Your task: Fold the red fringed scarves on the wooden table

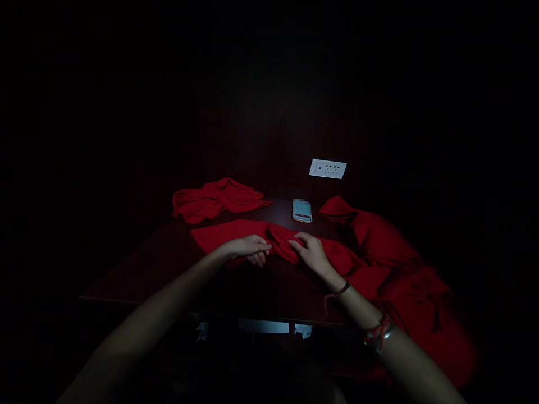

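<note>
A long red cloth (pixel 345 258) runs across the dark table, bunched and twisted in its middle between my two hands. My left hand (pixel 251 248) is closed on the cloth, thumb pressed against the fingers at the left side of the bunch. From the right, my right hand (pixel 312 252) pinches the bunched part with thumb and fingers. The cloth's flat end lies out to the left, past my left hand. Its rest spreads in folds to the right and hangs over the table's edge. Fine detail is lost in the dim light.
A second crumpled red cloth (pixel 217 199) lies at the back left of the table (pixel 138 275). A phone (pixel 302 211) with a lit screen rests behind my hands. A white socket panel (pixel 328 168) is on the wall. Pale shapes show below the table's front edge.
</note>
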`<move>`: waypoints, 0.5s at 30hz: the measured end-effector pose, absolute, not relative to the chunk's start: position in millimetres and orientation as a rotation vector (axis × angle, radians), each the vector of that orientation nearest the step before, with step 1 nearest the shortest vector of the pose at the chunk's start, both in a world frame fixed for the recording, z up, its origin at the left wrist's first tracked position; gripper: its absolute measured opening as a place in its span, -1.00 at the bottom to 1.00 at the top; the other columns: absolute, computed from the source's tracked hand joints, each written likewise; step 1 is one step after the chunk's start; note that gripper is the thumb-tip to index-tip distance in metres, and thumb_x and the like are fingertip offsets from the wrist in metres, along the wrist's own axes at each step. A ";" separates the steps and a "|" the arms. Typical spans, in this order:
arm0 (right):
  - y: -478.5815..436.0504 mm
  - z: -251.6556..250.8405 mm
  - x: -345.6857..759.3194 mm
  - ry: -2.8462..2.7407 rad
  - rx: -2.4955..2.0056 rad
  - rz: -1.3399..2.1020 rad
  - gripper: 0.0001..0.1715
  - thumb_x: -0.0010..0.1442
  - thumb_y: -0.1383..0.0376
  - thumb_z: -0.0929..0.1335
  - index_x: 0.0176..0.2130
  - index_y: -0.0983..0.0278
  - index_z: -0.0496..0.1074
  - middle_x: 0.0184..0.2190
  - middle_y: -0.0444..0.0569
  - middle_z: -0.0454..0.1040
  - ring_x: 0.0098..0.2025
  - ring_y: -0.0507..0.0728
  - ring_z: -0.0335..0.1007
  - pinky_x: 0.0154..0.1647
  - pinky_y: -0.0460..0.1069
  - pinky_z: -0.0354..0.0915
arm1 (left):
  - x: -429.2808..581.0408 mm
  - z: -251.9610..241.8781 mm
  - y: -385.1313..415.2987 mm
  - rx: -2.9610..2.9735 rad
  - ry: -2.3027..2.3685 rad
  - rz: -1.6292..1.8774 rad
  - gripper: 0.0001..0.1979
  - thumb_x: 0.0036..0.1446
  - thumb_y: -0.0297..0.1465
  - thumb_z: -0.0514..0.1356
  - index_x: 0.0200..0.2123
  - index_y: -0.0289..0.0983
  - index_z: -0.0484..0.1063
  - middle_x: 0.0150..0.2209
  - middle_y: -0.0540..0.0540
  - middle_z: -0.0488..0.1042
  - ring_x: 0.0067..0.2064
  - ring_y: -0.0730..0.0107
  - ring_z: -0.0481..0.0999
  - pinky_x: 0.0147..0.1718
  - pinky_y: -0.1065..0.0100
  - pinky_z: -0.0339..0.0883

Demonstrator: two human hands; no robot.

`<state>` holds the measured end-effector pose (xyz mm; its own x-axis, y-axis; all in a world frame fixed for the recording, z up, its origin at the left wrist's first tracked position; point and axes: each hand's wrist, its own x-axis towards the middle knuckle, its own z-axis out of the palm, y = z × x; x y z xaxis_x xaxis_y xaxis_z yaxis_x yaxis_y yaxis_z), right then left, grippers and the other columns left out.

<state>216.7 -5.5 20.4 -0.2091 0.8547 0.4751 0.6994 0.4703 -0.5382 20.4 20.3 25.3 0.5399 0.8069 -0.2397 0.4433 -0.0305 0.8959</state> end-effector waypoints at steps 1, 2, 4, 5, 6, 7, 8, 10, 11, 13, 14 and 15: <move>-2.4 22.5 215.8 -1.937 -1.282 0.307 -0.78 0.05 0.24 0.22 -0.44 0.32 0.36 -0.46 -0.06 0.40 -0.39 0.05 0.28 -0.33 -0.08 0.16 | 23.6 25.3 18.2 1.615 1.090 0.445 -0.74 -0.06 -0.23 0.10 -0.49 -0.34 0.27 -0.57 -0.01 0.38 -0.55 0.50 0.38 -0.59 0.50 0.18; -0.3 24.1 214.9 -1.908 -1.273 0.344 -0.77 0.05 0.22 0.22 -0.45 0.32 0.36 -0.47 -0.07 0.40 -0.40 0.05 0.28 -0.34 -0.08 0.16 | 26.5 25.1 17.2 1.581 1.117 0.526 -0.78 -0.07 -0.27 0.12 -0.48 -0.33 0.26 -0.52 -0.01 0.39 -0.50 0.50 0.40 -0.55 0.49 0.21; 2.1 25.7 214.0 -1.867 -1.255 0.384 -0.74 0.03 0.19 0.22 -0.45 0.32 0.36 -0.48 -0.08 0.40 -0.41 0.05 0.27 -0.35 -0.08 0.15 | 31.0 23.8 17.9 1.525 1.137 0.712 -0.82 -0.07 -0.32 0.13 -0.45 -0.32 0.23 -0.49 0.00 0.38 -0.42 0.49 0.42 -0.50 0.49 0.23; 3.0 25.8 214.0 -1.854 -1.245 0.387 -0.74 0.03 0.18 0.22 -0.45 0.31 0.37 -0.47 -0.09 0.40 -0.41 0.05 0.27 -0.35 -0.08 0.15 | 32.7 22.5 19.3 1.500 1.108 0.768 -0.83 -0.06 -0.33 0.13 -0.43 -0.31 0.23 -0.47 0.01 0.37 -0.39 0.49 0.42 -0.47 0.48 0.24; 4.1 25.4 214.4 -1.843 -1.234 0.383 -0.74 0.02 0.18 0.22 -0.45 0.31 0.37 -0.46 -0.08 0.40 -0.39 0.06 0.27 -0.33 -0.08 0.15 | 34.1 20.7 20.9 1.479 1.057 0.790 -0.83 -0.06 -0.34 0.13 -0.41 -0.30 0.23 -0.45 0.01 0.37 -0.36 0.49 0.41 -0.44 0.47 0.25; 5.5 24.8 215.0 -1.834 -1.220 0.378 -0.74 0.01 0.17 0.23 -0.45 0.31 0.37 -0.45 -0.08 0.40 -0.38 0.06 0.27 -0.32 -0.07 0.15 | 35.6 18.3 22.6 1.469 0.995 0.800 -0.83 -0.06 -0.35 0.13 -0.38 -0.29 0.23 -0.43 0.01 0.37 -0.34 0.50 0.41 -0.42 0.46 0.26; 7.2 24.0 215.7 -1.822 -1.204 0.383 -0.74 0.01 0.17 0.23 -0.45 0.31 0.37 -0.45 -0.07 0.40 -0.37 0.06 0.27 -0.31 -0.07 0.14 | 37.1 15.4 24.3 1.473 0.944 0.818 -0.82 -0.08 -0.37 0.15 -0.37 -0.29 0.23 -0.42 0.02 0.36 -0.33 0.51 0.40 -0.39 0.46 0.26; 11.5 22.4 216.7 -1.783 -1.166 0.449 -0.72 0.00 0.16 0.23 -0.48 0.32 0.37 -0.47 -0.08 0.39 -0.38 0.06 0.27 -0.31 -0.07 0.15 | 41.2 8.8 27.4 1.526 0.901 0.924 -0.76 -0.15 -0.43 0.20 -0.37 -0.29 0.21 -0.42 0.03 0.34 -0.34 0.54 0.39 -0.36 0.47 0.26; 13.6 21.6 217.0 -1.761 -1.144 0.503 -0.71 0.00 0.15 0.23 -0.49 0.32 0.36 -0.50 -0.09 0.39 -0.40 0.05 0.26 -0.33 -0.08 0.15 | 43.5 5.3 28.9 1.559 0.910 0.993 -0.73 -0.18 -0.46 0.22 -0.37 -0.29 0.20 -0.43 0.04 0.33 -0.36 0.55 0.38 -0.37 0.47 0.26; 17.1 20.5 216.7 -1.741 -1.102 0.605 -0.70 -0.01 0.14 0.23 -0.50 0.33 0.35 -0.54 -0.12 0.37 -0.43 0.04 0.25 -0.37 -0.09 0.16 | 48.0 -1.2 31.7 1.612 0.952 1.083 -0.72 -0.20 -0.47 0.23 -0.38 -0.30 0.18 -0.46 0.06 0.31 -0.42 0.56 0.37 -0.41 0.48 0.28; 18.0 20.3 216.2 -1.749 -1.083 0.637 -0.70 -0.01 0.14 0.24 -0.50 0.33 0.35 -0.54 -0.13 0.36 -0.43 0.03 0.25 -0.38 -0.10 0.16 | 49.9 -4.0 33.2 1.633 0.974 1.089 -0.73 -0.18 -0.47 0.22 -0.39 -0.30 0.18 -0.49 0.07 0.30 -0.46 0.57 0.37 -0.45 0.48 0.28; 18.4 20.3 215.5 -1.768 -1.066 0.656 -0.71 -0.02 0.15 0.24 -0.50 0.32 0.35 -0.54 -0.13 0.36 -0.43 0.03 0.24 -0.38 -0.10 0.16 | 51.4 -6.4 34.6 1.649 0.993 1.083 -0.76 -0.17 -0.47 0.20 -0.40 -0.30 0.18 -0.51 0.08 0.29 -0.49 0.58 0.36 -0.49 0.49 0.28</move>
<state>215.5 18.4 20.3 -0.1829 0.8776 0.4431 0.3763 0.4789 -0.7931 51.4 34.6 -6.4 0.2939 0.9296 0.2223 0.1419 -0.2725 0.9516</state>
